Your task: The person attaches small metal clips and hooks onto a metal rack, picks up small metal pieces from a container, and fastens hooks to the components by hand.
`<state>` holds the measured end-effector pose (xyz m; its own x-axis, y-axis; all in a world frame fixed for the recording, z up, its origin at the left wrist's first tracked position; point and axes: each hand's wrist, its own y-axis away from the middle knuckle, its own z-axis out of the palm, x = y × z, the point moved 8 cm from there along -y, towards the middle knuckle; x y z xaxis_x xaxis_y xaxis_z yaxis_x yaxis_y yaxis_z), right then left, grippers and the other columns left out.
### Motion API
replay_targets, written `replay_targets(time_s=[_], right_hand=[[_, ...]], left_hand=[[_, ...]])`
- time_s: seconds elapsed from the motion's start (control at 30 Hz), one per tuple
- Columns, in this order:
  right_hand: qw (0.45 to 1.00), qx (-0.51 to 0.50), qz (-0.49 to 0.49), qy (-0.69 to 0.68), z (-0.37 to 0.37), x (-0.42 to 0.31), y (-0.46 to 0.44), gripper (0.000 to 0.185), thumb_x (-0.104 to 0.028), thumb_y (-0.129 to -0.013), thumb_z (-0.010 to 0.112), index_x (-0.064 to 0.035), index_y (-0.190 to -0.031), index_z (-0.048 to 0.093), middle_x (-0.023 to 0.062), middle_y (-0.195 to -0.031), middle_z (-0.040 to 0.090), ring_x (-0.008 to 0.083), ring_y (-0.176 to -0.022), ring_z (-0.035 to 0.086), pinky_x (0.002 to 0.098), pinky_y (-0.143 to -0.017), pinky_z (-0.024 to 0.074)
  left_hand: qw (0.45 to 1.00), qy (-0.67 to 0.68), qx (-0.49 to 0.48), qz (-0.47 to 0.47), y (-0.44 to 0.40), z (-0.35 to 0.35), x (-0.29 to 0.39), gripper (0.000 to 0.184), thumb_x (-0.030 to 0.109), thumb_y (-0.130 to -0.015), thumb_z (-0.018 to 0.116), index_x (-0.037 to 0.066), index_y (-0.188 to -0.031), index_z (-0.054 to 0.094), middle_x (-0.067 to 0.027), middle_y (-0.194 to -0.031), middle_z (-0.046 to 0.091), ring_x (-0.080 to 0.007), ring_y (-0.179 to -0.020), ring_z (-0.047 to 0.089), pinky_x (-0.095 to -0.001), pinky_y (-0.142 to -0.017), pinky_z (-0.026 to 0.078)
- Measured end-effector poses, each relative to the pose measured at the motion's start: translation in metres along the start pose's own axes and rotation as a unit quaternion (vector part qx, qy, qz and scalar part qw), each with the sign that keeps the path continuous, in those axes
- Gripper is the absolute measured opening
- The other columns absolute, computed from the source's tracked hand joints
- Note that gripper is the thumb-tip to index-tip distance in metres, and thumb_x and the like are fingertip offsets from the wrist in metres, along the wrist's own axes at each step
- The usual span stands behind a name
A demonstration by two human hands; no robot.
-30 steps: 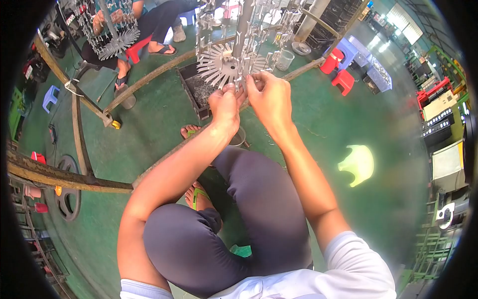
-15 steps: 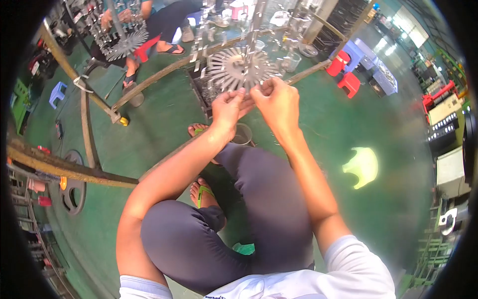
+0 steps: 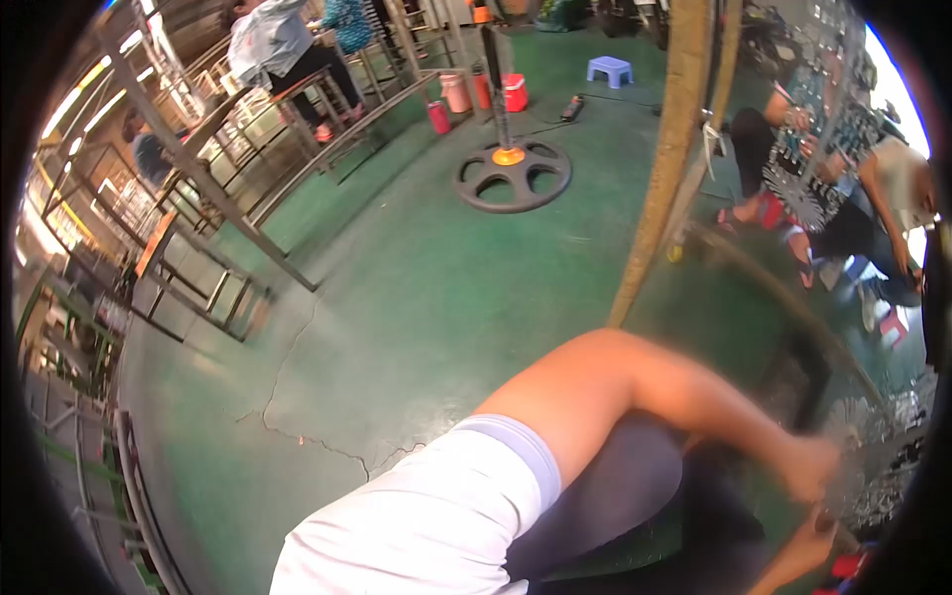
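Note:
With the view swung to the left, both hands sit at the far right edge. My left hand (image 3: 811, 468) is blurred, its arm bent over my dark-trousered knee. It is beside a slotted metal disc (image 3: 851, 421) with small shiny metal parts (image 3: 897, 476) around it. Just below, my right hand (image 3: 815, 531) shows only in part, close to the left one. Blur and the dark image edge hide the fingers of both hands, so whether they hold anything does not show.
A wooden post (image 3: 662, 178) rises beyond my left arm. On the green floor stand a black wheel-shaped base (image 3: 513, 198) with a pole and a blue stool (image 3: 610, 71). Co-workers (image 3: 897, 178) sit at the right; another person (image 3: 268, 50) is at the far left.
The head view has turned sharply left, so the hands and slotted disc shift from the middle to the right edge. Both hands remain close together by the disc.

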<state>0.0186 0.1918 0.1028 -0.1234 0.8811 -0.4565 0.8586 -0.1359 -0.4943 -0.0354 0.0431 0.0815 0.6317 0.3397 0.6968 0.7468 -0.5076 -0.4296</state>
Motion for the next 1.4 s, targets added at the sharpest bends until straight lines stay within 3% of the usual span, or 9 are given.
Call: replay_targets(time_s=[0.17, 0.53, 0.67, 0.77, 0.9, 1.0, 1.07, 1.17, 1.4], right_hand=[[0.996, 0.078, -0.045, -0.024, -0.019, -0.038, 0.018, 0.053, -0.046, -0.077, 0.089, 0.0038, -0.071, 0.07, 0.0193, -0.069, 0.07, 0.0354, -0.06, 0.066, 0.0466, -0.059, 0.0518], [0.994, -0.065, -0.036, -0.082, 0.03, 0.028, 0.016, 0.039, -0.023, -0.094, 0.071, 0.0027, -0.123, 0.068, 0.0211, -0.111, 0.075, 0.0271, -0.1, 0.073, 0.0384, -0.087, 0.0554], [0.984, -0.03, -0.131, -0.115, 0.028, 0.016, 0.021, 0.044, -0.026, -0.095, 0.072, 0.0058, -0.125, 0.067, 0.0216, -0.115, 0.074, 0.0277, -0.103, 0.072, 0.0383, -0.09, 0.0541], [0.986, 0.036, -0.084, -0.138, 0.003, -0.021, 0.03, 0.034, -0.024, -0.086, 0.078, 0.0051, -0.101, 0.066, 0.0164, -0.079, 0.067, 0.0213, -0.068, 0.06, 0.0394, -0.067, 0.0524], [0.992, -0.088, -0.002, -0.086, -0.029, -0.044, 0.026, 0.016, -0.008, -0.087, 0.073, 0.0063, -0.091, 0.066, 0.0089, -0.07, 0.059, 0.0114, -0.064, 0.047, 0.0298, -0.059, 0.0434], [0.956, -0.072, 0.023, -0.282, -0.105, -0.088, 0.018, 0.016, -0.015, -0.094, 0.071, 0.0008, -0.093, 0.07, 0.0071, -0.087, 0.068, 0.0164, -0.08, 0.063, 0.0314, -0.074, 0.0507], [0.837, -0.035, -0.198, -0.508, -0.192, -0.122, -0.009, 0.037, -0.033, -0.101, 0.059, -0.0038, -0.122, 0.062, 0.0212, -0.122, 0.058, 0.0322, -0.113, 0.055, 0.0523, -0.091, 0.0472], [0.777, -0.041, -0.352, -0.52, -0.255, -0.148, 0.001, 0.036, -0.033, -0.101, 0.06, -0.0038, -0.122, 0.062, 0.0207, -0.122, 0.059, 0.0316, -0.112, 0.056, 0.0514, -0.091, 0.0474], [0.844, -0.132, -0.354, -0.381, -0.214, -0.181, 0.03, 0.035, -0.031, -0.101, 0.061, -0.0037, -0.122, 0.063, 0.0194, -0.119, 0.06, 0.0301, -0.109, 0.057, 0.0495, -0.089, 0.0479]], left_hand=[[0.985, 0.125, 0.0, -0.12, 0.008, 0.025, -0.019, 0.027, 0.019, -0.08, 0.067, -0.002, -0.063, 0.066, -0.0178, -0.067, 0.067, -0.0346, -0.071, 0.07, -0.046, -0.064, 0.053], [0.962, 0.123, 0.245, -0.01, 0.031, 0.02, 0.002, 0.025, 0.015, -0.072, 0.08, 0.004, -0.077, 0.059, -0.0131, -0.091, 0.063, -0.0342, -0.09, 0.062, -0.0438, -0.075, 0.049], [0.959, 0.131, 0.25, 0.017, 0.032, 0.004, 0.011, 0.017, 0.011, -0.068, 0.078, 0.001, -0.076, 0.068, -0.0148, -0.077, 0.067, -0.0326, -0.079, 0.067, -0.0421, -0.072, 0.051], [0.961, 0.127, 0.239, 0.053, 0.031, 0.001, 0.018, 0.018, 0.013, -0.071, 0.076, 0.0, -0.083, 0.074, -0.0191, -0.079, 0.071, -0.0335, -0.074, 0.07, -0.041, -0.069, 0.054], [0.975, 0.153, 0.162, 0.008, 0.035, -0.016, 0.03, 0.02, 0.014, -0.08, 0.077, -0.001, -0.092, 0.076, -0.0196, -0.079, 0.072, -0.0255, -0.068, 0.071, -0.0373, -0.066, 0.054], [0.972, 0.16, 0.168, -0.016, 0.034, -0.017, 0.021, 0.018, 0.01, -0.086, 0.077, -0.003, -0.098, 0.077, -0.0165, -0.08, 0.075, -0.014, -0.069, 0.07, -0.0315, -0.065, 0.054], [0.968, 0.192, 0.155, -0.044, 0.034, -0.015, 0.016, 0.018, 0.01, -0.089, 0.077, -0.005, -0.1, 0.077, -0.0136, -0.079, 0.076, -0.0091, -0.071, 0.068, -0.029, -0.064, 0.054], [0.964, 0.226, 0.125, -0.072, 0.031, -0.009, 0.014, 0.02, 0.01, -0.089, 0.077, -0.006, -0.1, 0.077, -0.0142, -0.079, 0.076, -0.0105, -0.071, 0.069, -0.0292, -0.064, 0.054], [0.978, 0.164, 0.112, -0.061, 0.033, -0.006, 0.017, 0.024, 0.015, -0.092, 0.077, -0.005, -0.106, 0.077, -0.0096, -0.082, 0.077, -0.0073, -0.074, 0.068, -0.0259, -0.069, 0.055]])
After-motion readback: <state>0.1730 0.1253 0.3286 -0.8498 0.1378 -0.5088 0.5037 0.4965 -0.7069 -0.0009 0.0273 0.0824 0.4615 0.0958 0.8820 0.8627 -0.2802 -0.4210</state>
